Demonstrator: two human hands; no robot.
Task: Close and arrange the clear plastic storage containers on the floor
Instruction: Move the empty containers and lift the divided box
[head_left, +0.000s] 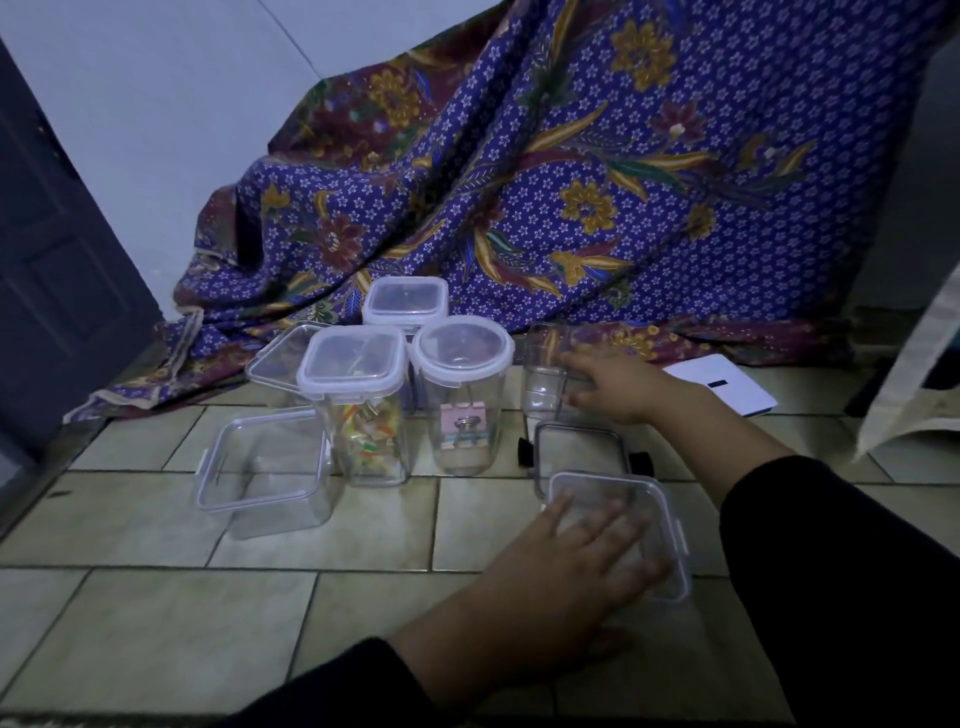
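Containers of clear plastic stand and lie scattered over a tiled floor (156, 597), and the nearest is a low square box (670, 525) at the lower right. The left hand (582, 556) lies flat on it with the fingers spread open and pressing down, clasping nothing; whether a lid sits under the palm cannot be told. Both forearms wear dark sleeves (831, 571). Just behind that box lies a clear lid with black clips (576, 452) at its two sides. To the left, well apart from the hand, an open square box (265, 467) sits without a cover. Beyond it stand two tall jars side by side, nearly touching: a square jar (363, 405) with a white-rimmed lid, filled with small colourful pieces, and a round jar (462, 400), also lidded, with a pink item and a metal clip inside. Right of the round jar, the right hand (613, 384) reaches forward with its fingers curled against a small uncovered tumbler (540, 374); the blur hides whether the grasp is fully closed. A loose lid (270, 364) leans behind the square jar on the left, and a further lidded box (405, 301) stands behind the pair. A white card with a dark mark (727, 384) lies on the tiles to the right. Farthest back, a purple flowered cloth (623, 182) drapes down to the floor against a pale wall (156, 104).
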